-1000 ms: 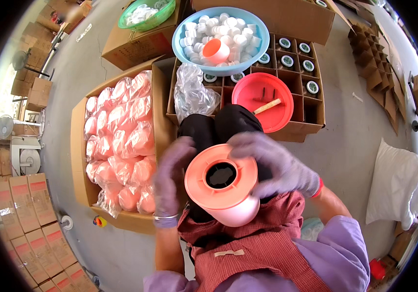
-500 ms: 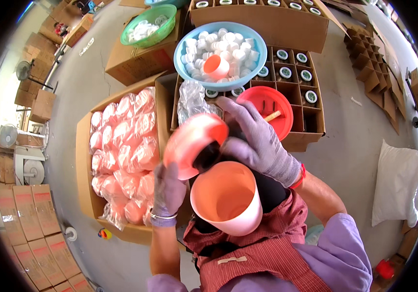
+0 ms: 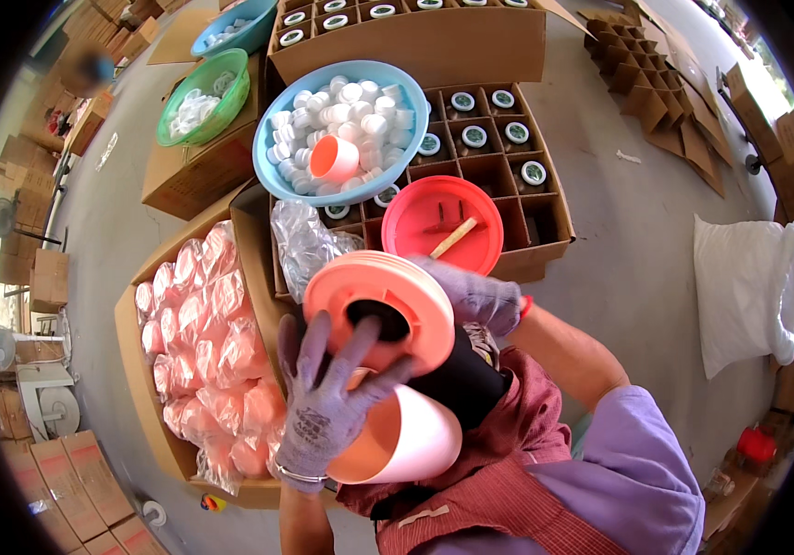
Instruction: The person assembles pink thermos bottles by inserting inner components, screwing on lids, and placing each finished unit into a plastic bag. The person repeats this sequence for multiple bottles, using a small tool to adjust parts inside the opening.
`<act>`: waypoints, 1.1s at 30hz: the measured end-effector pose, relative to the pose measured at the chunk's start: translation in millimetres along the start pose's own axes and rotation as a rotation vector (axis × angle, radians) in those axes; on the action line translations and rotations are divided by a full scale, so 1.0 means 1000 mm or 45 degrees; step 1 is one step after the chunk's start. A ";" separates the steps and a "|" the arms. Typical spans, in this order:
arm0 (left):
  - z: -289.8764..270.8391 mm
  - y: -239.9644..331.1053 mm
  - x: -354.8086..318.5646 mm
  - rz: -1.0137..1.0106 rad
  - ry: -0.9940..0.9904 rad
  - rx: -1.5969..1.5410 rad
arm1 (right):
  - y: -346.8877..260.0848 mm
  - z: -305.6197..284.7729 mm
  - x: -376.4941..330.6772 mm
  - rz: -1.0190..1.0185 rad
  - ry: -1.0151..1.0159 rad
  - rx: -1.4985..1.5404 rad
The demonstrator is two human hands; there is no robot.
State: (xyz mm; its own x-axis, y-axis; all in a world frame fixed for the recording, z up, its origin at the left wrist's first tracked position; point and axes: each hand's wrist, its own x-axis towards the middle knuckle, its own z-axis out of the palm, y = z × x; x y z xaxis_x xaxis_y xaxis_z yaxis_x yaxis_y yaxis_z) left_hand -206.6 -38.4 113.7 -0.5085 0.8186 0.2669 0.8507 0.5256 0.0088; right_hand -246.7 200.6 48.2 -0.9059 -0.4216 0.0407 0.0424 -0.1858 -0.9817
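Observation:
My right hand (image 3: pixel 473 294), in a grey glove, grips the far right edge of a round pink lid (image 3: pixel 420 294). The lid is tilted, its ridged ring and dark round centre facing me. Gloved in grey too, my left hand (image 3: pixel 327 412) has its fingers spread, with a fingertip over the dark centre; whether it touches is hard to tell. Below the lid a pink cylindrical container (image 3: pixel 429 435) leans on my lap, its mouth toward the left and partly hidden by my left hand.
Left stands a carton (image 3: pixel 129 319) of plastic-wrapped pink pieces (image 3: pixel 221 342). Ahead are a blue basin (image 3: pixel 263 153) of white caps, a red round tray (image 3: pixel 406 217) holding a wooden-handled tool (image 3: pixel 457 236), a clear plastic bag (image 3: pixel 304 245) and a divided carton (image 3: pixel 559 222) of lidded jars.
The lid has turned so its dark centre faces me. My left hand has let go of its edge and spread its fingers. The container has tipped left, and the view has shifted.

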 end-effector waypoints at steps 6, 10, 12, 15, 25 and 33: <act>0.018 -0.006 0.014 -0.488 0.278 -0.763 | 0.121 -0.098 0.014 0.224 0.715 -1.407; 0.021 -0.009 0.009 -0.595 0.250 -0.768 | 0.102 -0.118 0.013 0.152 0.740 -1.492; 0.022 -0.010 0.004 -0.699 0.254 -0.831 | 0.099 -0.171 0.007 0.107 0.877 -1.541; 0.022 -0.010 0.012 -0.799 0.290 -0.958 | 0.135 -0.272 -0.027 0.390 1.197 -1.849; 0.024 -0.011 0.024 -0.884 0.241 -1.116 | 0.125 -0.298 -0.066 0.328 1.194 -1.795; 0.040 -0.024 0.044 -1.079 0.420 -1.945 | -0.081 -0.115 -0.056 -0.566 0.907 -1.691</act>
State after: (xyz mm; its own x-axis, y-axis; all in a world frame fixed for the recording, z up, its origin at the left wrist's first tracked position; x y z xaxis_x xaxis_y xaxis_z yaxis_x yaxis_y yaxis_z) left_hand -255.1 -5.3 86.4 -0.9500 0.2867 -0.1237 -0.1528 -0.0814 0.9849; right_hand -247.6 341.2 103.6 -0.7652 0.0129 0.6436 -0.3106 0.8683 -0.3868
